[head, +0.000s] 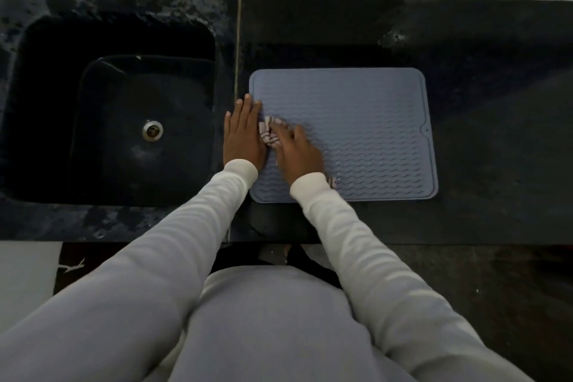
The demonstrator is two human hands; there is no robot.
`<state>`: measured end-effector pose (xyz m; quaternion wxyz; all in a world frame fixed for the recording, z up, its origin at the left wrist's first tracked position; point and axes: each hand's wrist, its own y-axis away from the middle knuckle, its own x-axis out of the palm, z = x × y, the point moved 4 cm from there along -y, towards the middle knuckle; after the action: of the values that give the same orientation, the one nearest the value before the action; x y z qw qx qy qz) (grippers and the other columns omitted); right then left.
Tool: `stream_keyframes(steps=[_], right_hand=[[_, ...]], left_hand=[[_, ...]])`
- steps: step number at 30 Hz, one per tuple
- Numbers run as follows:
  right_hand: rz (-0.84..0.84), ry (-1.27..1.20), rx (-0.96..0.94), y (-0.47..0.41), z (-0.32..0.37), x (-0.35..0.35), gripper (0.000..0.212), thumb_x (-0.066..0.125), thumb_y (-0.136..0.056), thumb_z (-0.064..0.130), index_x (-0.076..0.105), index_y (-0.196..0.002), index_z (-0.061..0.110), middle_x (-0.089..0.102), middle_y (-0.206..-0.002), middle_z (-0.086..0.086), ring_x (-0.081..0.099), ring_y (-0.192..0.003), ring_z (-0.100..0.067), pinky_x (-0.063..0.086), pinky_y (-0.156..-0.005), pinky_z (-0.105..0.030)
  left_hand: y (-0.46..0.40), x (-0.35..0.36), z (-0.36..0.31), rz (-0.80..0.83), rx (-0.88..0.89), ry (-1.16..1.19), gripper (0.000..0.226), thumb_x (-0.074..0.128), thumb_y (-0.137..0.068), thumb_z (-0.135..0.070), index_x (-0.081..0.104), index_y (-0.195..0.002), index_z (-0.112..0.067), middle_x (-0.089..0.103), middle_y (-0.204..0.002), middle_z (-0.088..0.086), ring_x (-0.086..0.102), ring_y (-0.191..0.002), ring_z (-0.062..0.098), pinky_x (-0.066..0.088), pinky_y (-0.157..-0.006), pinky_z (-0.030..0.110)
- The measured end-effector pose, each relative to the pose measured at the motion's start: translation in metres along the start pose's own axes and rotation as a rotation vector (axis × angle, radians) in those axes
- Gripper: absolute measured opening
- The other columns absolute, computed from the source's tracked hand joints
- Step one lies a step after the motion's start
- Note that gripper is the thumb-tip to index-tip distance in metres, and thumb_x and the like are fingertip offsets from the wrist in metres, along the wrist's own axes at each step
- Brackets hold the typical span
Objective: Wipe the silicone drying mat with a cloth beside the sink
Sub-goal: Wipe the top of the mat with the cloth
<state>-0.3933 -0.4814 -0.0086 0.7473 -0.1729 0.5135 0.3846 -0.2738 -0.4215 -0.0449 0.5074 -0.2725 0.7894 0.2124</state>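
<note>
1. Presently, the silicone drying mat (356, 121) lies flat on the dark tabletop (496, 164), centre-right of the frame, just right of the black sink (62, 108).
2. The left hand (243, 133) lies flat with fingers straight, palm down across the mat's left edge, part on the mat and part on the strip of tabletop between mat and sink. Judgement: it pins the mat against sliding.
3. The right hand (296, 150) presses a bunched striped cloth (269, 133) onto the mat's left portion, touching the left hand's side. The fingers are motion-blurred, so whether they curl round the cloth or lie flat on it cannot be told. A bit of cloth also shows by the right cuff.
4. Step in hand, as judged: wiping under way at the mat's left side. A few droplets glint near the mat's lower middle; the right half appears unwiped.
5. Next move calls for strokes carried rightward along the wavy ribs, steady downward pressure, the left hand anchoring the edge.
6. Writing: no brand, label or text legible on mat, cloth or sink.
</note>
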Motion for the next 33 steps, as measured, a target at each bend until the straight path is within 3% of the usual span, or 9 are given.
stream_keyframes(steps=[3,9,14,17,20,22,24,29,33], right_hand=[[-0.048,0.148,-0.037,0.005,0.004,0.005,0.053,0.07,-0.082,0.017,0.055,-0.133,0.021,0.055,-0.112,-0.024,0.061,-0.06,-0.036,0.049,-0.047,-0.039],[-0.068,0.242,-0.009,0.01,-0.024,-0.01,0.073,0.077,-0.07,0.014,0.051,-0.137,0.022,0.055,-0.111,-0.023,0.061,-0.058,-0.035,0.048,-0.045,-0.038],[-0.092,0.233,0.116,0.021,-0.081,-0.037,0.055,0.061,-0.085,0.01,0.049,-0.136,0.025,0.053,-0.109,-0.021,0.061,-0.069,-0.037,0.046,-0.052,-0.039],[-0.058,0.231,0.217,0.025,-0.121,-0.053,0.048,0.047,-0.094,0.017,0.038,-0.138,0.033,0.051,-0.119,-0.016,0.058,-0.09,-0.037,0.046,-0.068,-0.041],[-0.122,0.197,0.3,0.033,-0.154,-0.067,0.034,0.046,-0.095,0.038,0.044,-0.127,0.027,0.057,-0.109,-0.014,0.06,-0.091,-0.036,0.047,-0.075,-0.043],[-0.202,0.185,0.393,0.037,-0.174,-0.08,0.053,0.042,-0.087,0.069,0.049,-0.105,0.02,0.064,-0.096,-0.008,0.062,-0.089,-0.03,0.045,-0.08,-0.039],[-0.206,0.195,0.451,0.041,-0.191,-0.089,0.064,0.039,-0.082,0.079,0.051,-0.105,0.02,0.062,-0.095,-0.005,0.06,-0.092,-0.027,0.041,-0.08,-0.034],[-0.151,0.223,0.451,0.054,-0.221,-0.101,0.044,0.042,-0.099,0.037,0.038,-0.143,0.035,0.043,-0.117,-0.016,0.059,-0.086,-0.042,0.047,-0.078,-0.046],[-0.175,0.19,0.521,0.058,-0.23,-0.112,0.045,0.042,-0.099,0.037,0.035,-0.144,0.036,0.043,-0.115,-0.018,0.059,-0.083,-0.041,0.048,-0.077,-0.045]], left_hand=[[0.0,0.002,0.001,0.016,-0.002,-0.039,0.06,0.039,-0.102,-0.034,0.019,-0.156,-0.017,0.01,-0.165,0.004,0.004,-0.152,0.021,0.0,-0.123,0.043],[0.002,0.0,-0.002,-0.014,-0.001,-0.01,0.051,0.028,-0.105,-0.029,0.023,-0.155,-0.019,0.013,-0.164,0.002,0.007,-0.151,0.019,0.002,-0.123,0.042],[0.003,0.001,-0.001,-0.021,0.008,-0.012,0.05,0.023,-0.106,-0.03,0.022,-0.155,-0.02,0.013,-0.164,0.001,0.006,-0.151,0.019,0.001,-0.123,0.042],[0.002,0.001,-0.001,-0.015,0.007,-0.024,0.05,0.022,-0.107,-0.029,0.021,-0.156,-0.02,0.012,-0.164,0.001,0.005,-0.151,0.019,0.0,-0.123,0.042],[0.003,0.002,-0.001,-0.012,0.009,-0.034,0.05,0.021,-0.107,-0.029,0.02,-0.156,-0.02,0.011,-0.164,0.001,0.004,-0.152,0.02,0.0,-0.123,0.042],[0.003,0.002,-0.001,-0.012,0.008,-0.031,0.05,0.021,-0.107,-0.029,0.02,-0.156,-0.02,0.011,-0.164,0.001,0.005,-0.151,0.02,0.0,-0.123,0.042],[0.004,0.002,0.0,-0.01,0.006,-0.035,0.05,0.02,-0.107,-0.03,0.019,-0.156,-0.02,0.012,-0.164,0.001,0.005,-0.151,0.02,0.001,-0.123,0.042],[0.004,0.004,0.0,-0.007,0.007,-0.037,0.051,0.019,-0.107,-0.03,0.018,-0.156,-0.021,0.01,-0.165,0.0,0.003,-0.152,0.02,0.001,-0.123,0.043],[0.004,0.006,0.0,-0.017,-0.003,-0.029,0.051,0.019,-0.106,-0.03,0.019,-0.156,-0.021,0.011,-0.164,0.0,0.004,-0.152,0.02,0.0,-0.123,0.043]])
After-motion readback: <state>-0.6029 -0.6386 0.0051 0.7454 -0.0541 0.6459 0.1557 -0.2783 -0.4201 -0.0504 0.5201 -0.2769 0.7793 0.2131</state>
